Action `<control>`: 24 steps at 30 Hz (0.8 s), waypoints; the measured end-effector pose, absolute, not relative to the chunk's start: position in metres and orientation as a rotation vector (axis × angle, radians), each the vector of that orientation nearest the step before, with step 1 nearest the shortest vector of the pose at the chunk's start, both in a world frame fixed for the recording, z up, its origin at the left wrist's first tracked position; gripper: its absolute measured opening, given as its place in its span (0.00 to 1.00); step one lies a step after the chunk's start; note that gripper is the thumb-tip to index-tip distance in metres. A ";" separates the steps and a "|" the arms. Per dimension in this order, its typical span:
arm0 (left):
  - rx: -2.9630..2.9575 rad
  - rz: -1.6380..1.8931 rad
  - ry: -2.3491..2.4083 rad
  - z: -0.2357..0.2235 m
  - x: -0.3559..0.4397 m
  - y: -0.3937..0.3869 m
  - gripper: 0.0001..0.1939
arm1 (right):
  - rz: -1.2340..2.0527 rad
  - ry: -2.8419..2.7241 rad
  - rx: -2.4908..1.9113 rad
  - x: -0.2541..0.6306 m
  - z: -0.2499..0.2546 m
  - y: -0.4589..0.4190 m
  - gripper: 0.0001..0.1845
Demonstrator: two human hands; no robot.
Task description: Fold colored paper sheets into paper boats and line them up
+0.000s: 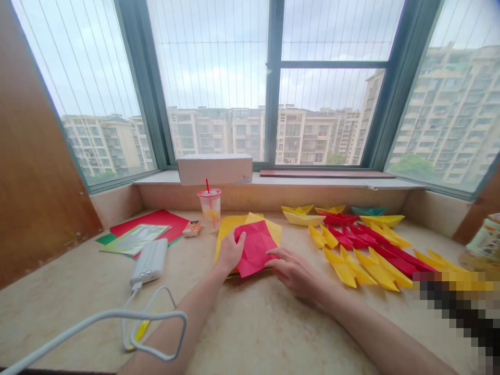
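Your tabletop – pale, stone-like, below the windows. Folded paper pieces, in rows to your right: yellow and red, one green, those at the back boat-shaped. White box, on the sill behind. Yellow sheets, stacked before you. Pinkish-red sheet, creased, lying on that stack between your hands. Your right hand – fingers loosely extended, tips at the red sheet's right edge; pinching or merely touching, you cannot tell. Your left hand, at its left edge, thumb on top; grip unclear. Lidded cup, red straw, just beyond. Small carton, beside the cup.
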State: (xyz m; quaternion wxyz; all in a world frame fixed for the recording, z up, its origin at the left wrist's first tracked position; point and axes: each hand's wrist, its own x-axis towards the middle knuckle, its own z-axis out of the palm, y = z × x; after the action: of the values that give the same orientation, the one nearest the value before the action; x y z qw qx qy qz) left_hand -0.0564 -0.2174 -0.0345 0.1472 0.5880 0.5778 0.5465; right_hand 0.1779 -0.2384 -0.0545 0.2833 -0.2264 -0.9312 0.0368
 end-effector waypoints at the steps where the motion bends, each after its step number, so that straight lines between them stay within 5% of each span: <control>1: 1.715 1.588 1.656 -0.037 -0.055 -0.217 0.09 | 0.180 -2.485 -0.602 0.178 -0.057 -0.241 0.19; 7: 1.553 1.443 1.265 -0.034 -0.046 -0.234 0.18 | 0.389 -2.103 -0.878 0.181 -0.055 -0.242 0.17; 12: 1.379 1.265 1.046 -0.031 -0.037 -0.250 0.21 | 0.820 -1.662 -1.005 0.189 -0.049 -0.235 0.32; 16: 1.347 1.261 1.068 -0.027 -0.036 -0.252 0.20 | 1.217 -1.603 -0.922 0.189 -0.047 -0.232 0.20; 24: 1.486 1.299 1.187 -0.012 -0.052 -0.250 0.19 | 1.314 -1.454 -0.999 0.191 -0.042 -0.230 0.19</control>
State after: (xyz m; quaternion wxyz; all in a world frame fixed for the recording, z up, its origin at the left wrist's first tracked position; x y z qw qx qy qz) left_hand -0.0525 -0.2500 -0.0119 0.4069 0.5893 0.4707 0.5153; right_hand 0.1912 -0.2302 -0.0417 0.4537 -0.4045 -0.5892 0.5324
